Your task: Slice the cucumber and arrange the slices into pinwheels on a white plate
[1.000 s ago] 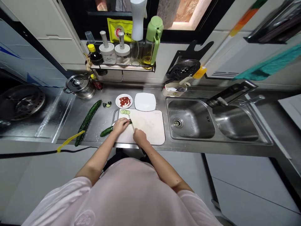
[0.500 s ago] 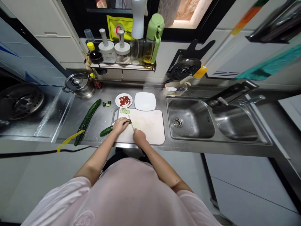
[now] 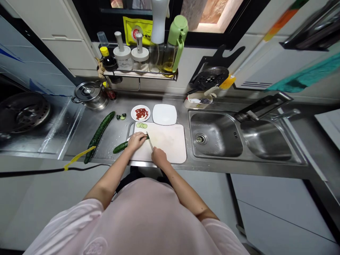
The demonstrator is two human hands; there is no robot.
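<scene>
Knife (image 3: 150, 140) slightly farther right, white board (image 3: 171, 143) on steel counter (image 3: 115, 132) beside sink (image 3: 217, 132)

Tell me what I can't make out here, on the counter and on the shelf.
All in the head view:
Knife: most of its handle, hidden by the right grip.
Shorter cucumber: its middle, covered by the left grip.
Pot: any contents, hidden by its lid.
Tall white-topped bottle: its very top, cut off by the upper edge.
Red pieces: too small to identify.
</scene>
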